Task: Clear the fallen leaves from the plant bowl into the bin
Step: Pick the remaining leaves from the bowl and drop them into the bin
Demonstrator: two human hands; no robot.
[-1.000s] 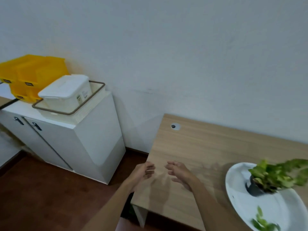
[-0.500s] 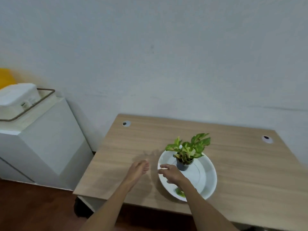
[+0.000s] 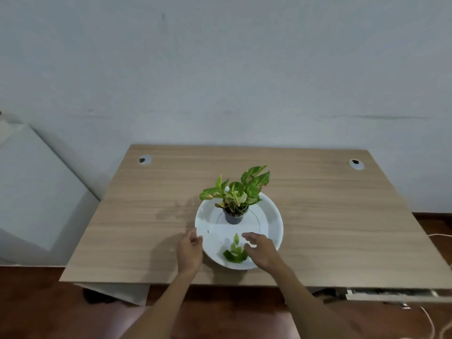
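A wide white plant bowl [image 3: 269, 216] stands in the middle of the wooden table [image 3: 330, 228]. A small dark pot with a green leafy plant [image 3: 236, 194] sits at its centre. Loose green fallen leaves [image 3: 234, 252] lie in the bowl's near part. My left hand [image 3: 189, 250] is at the bowl's left rim, fingers relaxed, holding nothing. Over the bowl's near right part hovers my right hand [image 3: 260, 249], fingers loosely spread just right of the leaves. No bin is in view.
A white cabinet [image 3: 31, 192] stands left of the table against the wall. Two cable holes [image 3: 144, 159] [image 3: 355, 164] sit near the table's far edge. A white cable [image 3: 437, 236] lies on the dark floor at the right.
The view has swung right, bringing the table and bowl to the centre. Both hands have moved onto the bowl: the left to its rim, the right next to the fallen leaves.
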